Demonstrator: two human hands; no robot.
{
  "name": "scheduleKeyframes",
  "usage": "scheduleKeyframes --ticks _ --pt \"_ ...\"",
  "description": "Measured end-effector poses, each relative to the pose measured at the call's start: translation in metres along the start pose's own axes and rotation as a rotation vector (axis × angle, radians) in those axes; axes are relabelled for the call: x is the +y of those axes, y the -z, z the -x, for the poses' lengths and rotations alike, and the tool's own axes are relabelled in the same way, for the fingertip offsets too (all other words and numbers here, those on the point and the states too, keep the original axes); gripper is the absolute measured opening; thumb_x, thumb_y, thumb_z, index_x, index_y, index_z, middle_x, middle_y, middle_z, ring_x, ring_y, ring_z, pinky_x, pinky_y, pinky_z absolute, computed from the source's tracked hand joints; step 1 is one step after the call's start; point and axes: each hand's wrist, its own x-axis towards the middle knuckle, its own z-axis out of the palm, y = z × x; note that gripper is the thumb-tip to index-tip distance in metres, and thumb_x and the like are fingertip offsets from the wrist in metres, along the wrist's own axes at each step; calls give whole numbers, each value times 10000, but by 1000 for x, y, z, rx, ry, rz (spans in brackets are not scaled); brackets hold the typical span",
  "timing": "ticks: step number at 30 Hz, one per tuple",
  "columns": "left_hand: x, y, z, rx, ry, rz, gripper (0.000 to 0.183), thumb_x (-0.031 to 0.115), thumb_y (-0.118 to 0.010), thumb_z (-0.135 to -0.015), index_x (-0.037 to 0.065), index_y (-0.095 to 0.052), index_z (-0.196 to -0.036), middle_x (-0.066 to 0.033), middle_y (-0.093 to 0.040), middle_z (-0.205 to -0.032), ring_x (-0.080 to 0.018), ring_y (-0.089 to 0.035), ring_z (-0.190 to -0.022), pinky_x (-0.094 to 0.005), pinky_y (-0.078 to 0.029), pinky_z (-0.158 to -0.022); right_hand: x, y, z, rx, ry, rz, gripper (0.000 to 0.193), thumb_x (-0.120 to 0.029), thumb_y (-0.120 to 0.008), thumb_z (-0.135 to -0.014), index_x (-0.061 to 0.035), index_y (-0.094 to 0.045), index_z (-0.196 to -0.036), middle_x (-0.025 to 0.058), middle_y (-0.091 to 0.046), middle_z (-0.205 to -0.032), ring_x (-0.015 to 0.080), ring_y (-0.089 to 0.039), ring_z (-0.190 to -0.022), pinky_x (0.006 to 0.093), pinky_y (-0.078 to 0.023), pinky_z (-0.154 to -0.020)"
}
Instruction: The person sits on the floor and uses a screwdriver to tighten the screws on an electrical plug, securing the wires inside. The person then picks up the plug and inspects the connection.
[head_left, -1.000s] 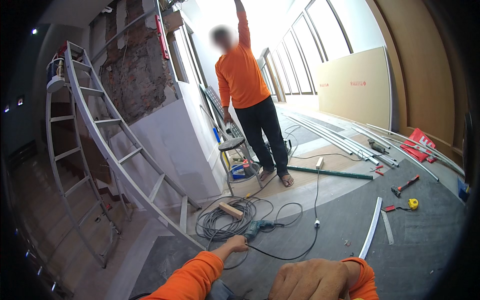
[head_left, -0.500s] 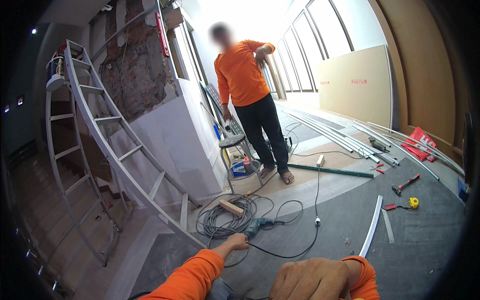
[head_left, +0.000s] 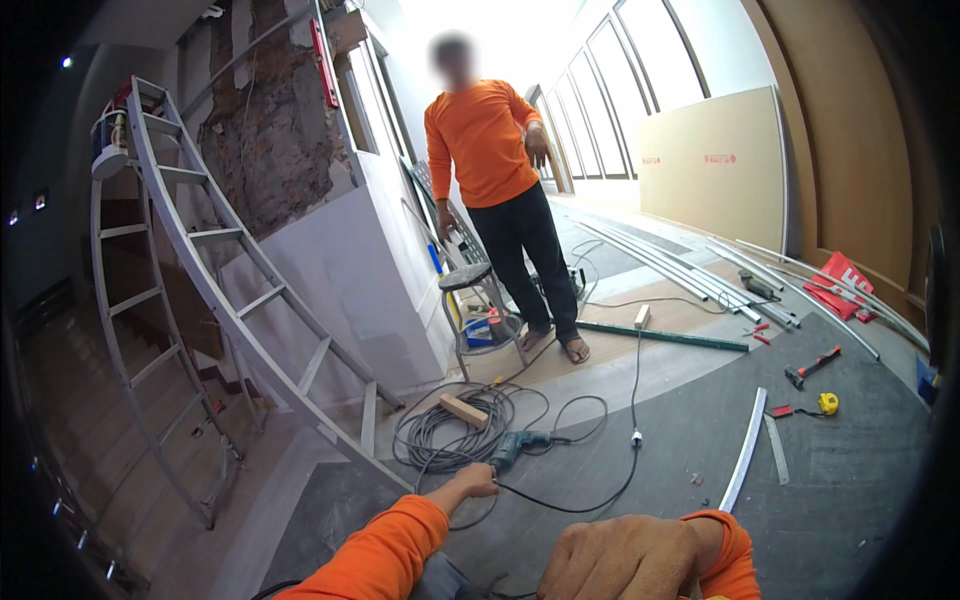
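My left hand (head_left: 477, 479) is closed on the lower end of a teal power drill (head_left: 508, 449), beside a coiled grey cable (head_left: 425, 442). A dark cord runs from the drill across the floor to a white-ended plug connection (head_left: 636, 439). Close in front of me, my right hand (head_left: 625, 560) shows its back with the fingers curled under. Whatever it may hold is hidden below the knuckles. A short wood block (head_left: 463, 411) lies on the cable coil. To the right of my hands lies a pale metal strip (head_left: 744, 450) next to a steel ruler (head_left: 776, 450).
An aluminium ladder (head_left: 240, 310) stands at left, a bucket (head_left: 110, 143) hanging near its top. A co-worker in orange (head_left: 487, 140) stands by a stool (head_left: 466, 277). On the right lie a hammer (head_left: 812, 368), a yellow tape measure (head_left: 827, 403) and long metal profiles (head_left: 660, 265).
The co-worker's raised arm has come down from the chest to the waist, and their other hand has moved away from the stool top. My hands stay nearly still.
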Motion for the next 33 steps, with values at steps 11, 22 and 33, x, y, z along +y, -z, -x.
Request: scheduleKeyframes --ticks 11,22,33 --pt "-7 -5 -6 41 -26 -25 443 294 -704 -860 70 -709 -1242 -157 -745 -1134 -291 -738 -985 -407 -565 -835 0 1 1 4 3 -4 421 -376 -726 -961 -44 -645 -714 57 -580 -605 187 -549 -462 314 -389 -420" --pt "-3 -3 -5 42 -12 -18 439 336 -706 -851 80 -719 -1207 -152 -750 -1100 -290 -734 -987 -411 -556 -845 -1 0 1 2 4 -3 426 -376 -716 -968 -42 -645 -714 60 -579 -603 187 -545 -462 314 -388 -419" --pt "-8 -5 -7 62 -28 -24 452 347 -706 -850 84 -719 -1218 -151 -750 -1103 -282 -736 -973 -406 -556 -832 1 0 0 7 3 -4 431 -377 -706 -976 -40 -645 -714 63 -578 -601 187 -542 -463 315 -386 -418"
